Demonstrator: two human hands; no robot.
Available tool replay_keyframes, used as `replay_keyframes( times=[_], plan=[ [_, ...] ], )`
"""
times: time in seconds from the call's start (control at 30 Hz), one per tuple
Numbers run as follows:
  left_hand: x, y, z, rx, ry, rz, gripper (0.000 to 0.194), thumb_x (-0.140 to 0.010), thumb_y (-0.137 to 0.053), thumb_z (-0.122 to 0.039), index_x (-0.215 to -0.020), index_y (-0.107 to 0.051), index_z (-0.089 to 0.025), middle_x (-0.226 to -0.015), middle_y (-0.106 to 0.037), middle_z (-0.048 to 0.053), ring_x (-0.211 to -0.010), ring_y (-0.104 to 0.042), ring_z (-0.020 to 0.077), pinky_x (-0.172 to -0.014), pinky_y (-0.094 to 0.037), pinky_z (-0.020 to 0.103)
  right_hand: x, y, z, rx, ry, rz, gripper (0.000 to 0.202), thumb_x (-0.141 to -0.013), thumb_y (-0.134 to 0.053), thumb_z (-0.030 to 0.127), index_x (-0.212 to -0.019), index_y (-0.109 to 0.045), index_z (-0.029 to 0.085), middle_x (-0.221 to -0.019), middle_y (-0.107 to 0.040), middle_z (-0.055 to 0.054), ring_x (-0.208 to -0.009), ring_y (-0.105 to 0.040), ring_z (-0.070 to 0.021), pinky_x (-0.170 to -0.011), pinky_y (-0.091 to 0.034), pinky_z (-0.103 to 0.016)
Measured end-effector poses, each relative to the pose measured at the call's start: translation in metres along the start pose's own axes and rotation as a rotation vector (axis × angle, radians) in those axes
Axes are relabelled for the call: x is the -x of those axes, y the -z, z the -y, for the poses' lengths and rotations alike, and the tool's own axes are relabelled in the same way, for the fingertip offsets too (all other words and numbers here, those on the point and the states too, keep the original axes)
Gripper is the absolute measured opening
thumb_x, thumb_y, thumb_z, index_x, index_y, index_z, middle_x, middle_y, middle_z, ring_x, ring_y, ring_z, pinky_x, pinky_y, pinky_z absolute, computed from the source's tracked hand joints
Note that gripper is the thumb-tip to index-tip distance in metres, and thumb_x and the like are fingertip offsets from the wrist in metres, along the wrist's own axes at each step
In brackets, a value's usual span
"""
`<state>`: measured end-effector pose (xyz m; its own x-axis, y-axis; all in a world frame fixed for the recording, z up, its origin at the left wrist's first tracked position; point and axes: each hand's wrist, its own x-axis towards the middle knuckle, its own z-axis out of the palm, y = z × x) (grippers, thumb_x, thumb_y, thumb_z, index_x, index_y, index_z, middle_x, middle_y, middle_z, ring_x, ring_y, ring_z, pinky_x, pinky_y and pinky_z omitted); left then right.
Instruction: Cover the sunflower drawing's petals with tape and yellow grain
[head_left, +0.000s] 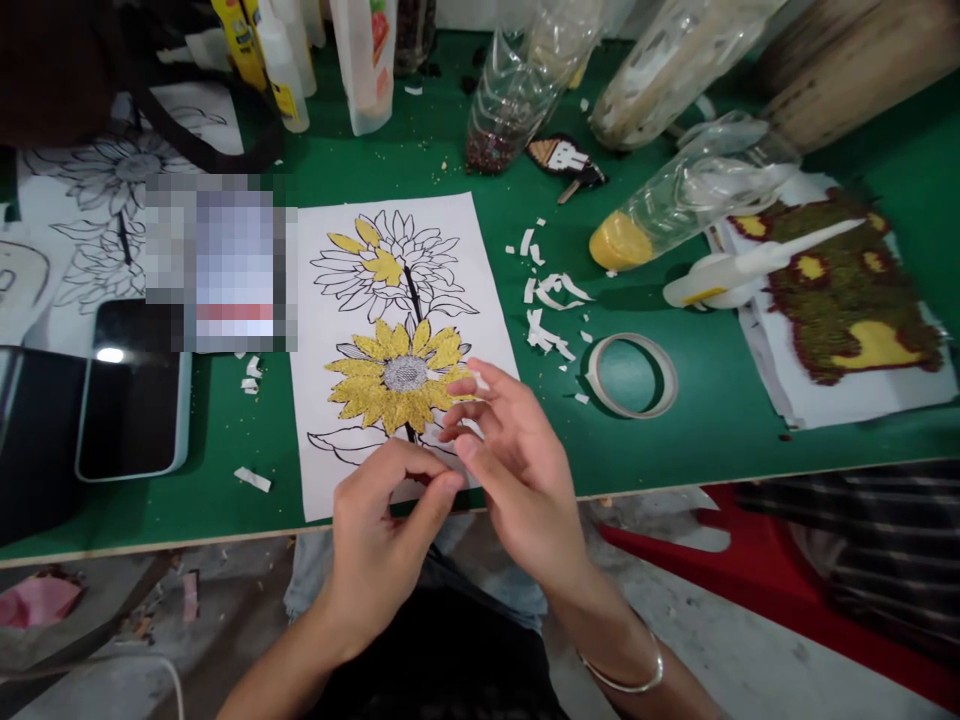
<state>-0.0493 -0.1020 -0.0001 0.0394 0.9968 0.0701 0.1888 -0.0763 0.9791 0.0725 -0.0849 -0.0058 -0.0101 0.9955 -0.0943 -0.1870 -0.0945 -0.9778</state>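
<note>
A white sheet (pixel 491 270) with two outlined flowers lies at the table's front edge. Its lower flower (pixel 367 390) has petals covered in yellow grains around a grey centre; on the upper flower (pixel 386 268) only a few petals are yellow. My left hand (pixel 397 520) is over the sheet's bottom edge, thumb and index finger pinched together; what they hold, if anything, is too small to make out. Close beside it, my right hand (pixel 517 460) has its fingers apart and curved over the lower flower's right side, with nothing visible in them.
Right of the sheet are paper scraps (pixel 551 290), a tape roll (pixel 632 375), a bottle of yellow grains (pixel 622 240), a glue bottle (pixel 712 280) and a grain-covered picture (pixel 862 290). Keys (pixel 566 165) lie farther back. A phone (pixel 135 390) is at left, glue bottles (pixel 281 70) behind.
</note>
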Motion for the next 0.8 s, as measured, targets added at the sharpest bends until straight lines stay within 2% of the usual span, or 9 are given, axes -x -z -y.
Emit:
replay_keyframes(
  times=[0.1,0.17,0.43,0.5,0.6,0.7,0.8],
  plan=[
    [0.001,0.009,0.003,-0.030,0.030,-0.043,0.007,-0.081,-0.059,-0.015,-0.074,-0.059,-0.018,-0.068,-0.061,-0.002,-0.065,-0.058,0.0086,-0.060,-0.048,0.020,-0.008,0.003,0.001,0.095,0.096,-0.055,0.022,-0.083,-0.057,0.022,-0.100,-0.066,0.032,-0.098,-0.057,-0.001,-0.085,-0.055,-0.0128,-0.071,-0.052,-0.029],
    [0.000,0.016,0.005,-0.056,0.032,-0.104,0.006,-0.080,-0.061,-0.013,-0.075,-0.060,-0.018,-0.070,-0.062,-0.002,-0.067,-0.059,0.0090,-0.061,-0.048,0.020,-0.017,0.005,0.005,0.122,0.120,-0.049,0.018,-0.083,-0.058,0.020,-0.090,-0.070,0.030,-0.086,-0.059,0.000,-0.076,-0.055,-0.0110,-0.064,-0.050,-0.027],
    [-0.006,0.039,0.012,-0.097,0.017,-0.342,0.011,-0.075,-0.064,-0.008,-0.074,-0.059,-0.018,-0.073,-0.064,-0.003,-0.072,-0.062,0.0072,-0.066,-0.052,0.016,-0.052,0.004,0.017,0.108,0.019,0.095,0.019,-0.079,-0.062,0.020,-0.091,-0.072,0.031,-0.072,-0.064,0.004,-0.061,-0.057,-0.0070,-0.058,-0.049,-0.025],
    [-0.007,0.044,0.013,-0.125,0.033,-0.379,0.012,-0.074,-0.064,-0.008,-0.073,-0.058,-0.018,-0.073,-0.063,-0.003,-0.072,-0.062,0.0069,-0.065,-0.052,0.015,-0.057,0.002,0.017,0.130,0.003,0.102,0.018,-0.078,-0.064,0.022,-0.092,-0.072,0.030,-0.070,-0.065,0.004,-0.059,-0.057,-0.0076,-0.058,-0.050,-0.025],
    [-0.008,0.051,0.014,-0.211,0.048,-0.396,0.009,-0.075,-0.065,-0.011,-0.075,-0.060,-0.019,-0.073,-0.063,-0.004,-0.068,-0.061,0.0063,-0.062,-0.051,0.015,-0.065,-0.002,0.018,0.201,0.014,0.118,0.018,-0.078,-0.063,0.024,-0.093,-0.072,0.028,-0.077,-0.068,0.002,-0.060,-0.057,-0.0083,-0.060,-0.052,-0.027],
    [-0.010,0.058,0.015,-0.297,0.067,-0.376,0.007,-0.076,-0.065,-0.015,-0.078,-0.062,-0.020,-0.072,-0.062,-0.005,-0.065,-0.060,0.0062,-0.060,-0.050,0.015,-0.074,-0.009,0.021,0.321,0.006,0.193,0.032,-0.077,-0.062,0.021,-0.108,-0.066,0.027,-0.075,-0.067,0.003,-0.062,-0.056,-0.0092,-0.064,-0.051,-0.028],
    [-0.013,0.063,0.018,-0.377,0.058,-0.344,0.005,-0.078,-0.063,-0.017,-0.080,-0.062,-0.021,-0.073,-0.062,-0.005,-0.067,-0.059,0.0067,-0.063,-0.049,0.017,-0.084,-0.020,0.024,0.442,-0.019,0.309,0.064,-0.075,-0.060,0.014,-0.135,-0.041,0.028,-0.065,-0.062,0.006,-0.063,-0.056,-0.0104,-0.068,-0.050,-0.029]
  ],
)
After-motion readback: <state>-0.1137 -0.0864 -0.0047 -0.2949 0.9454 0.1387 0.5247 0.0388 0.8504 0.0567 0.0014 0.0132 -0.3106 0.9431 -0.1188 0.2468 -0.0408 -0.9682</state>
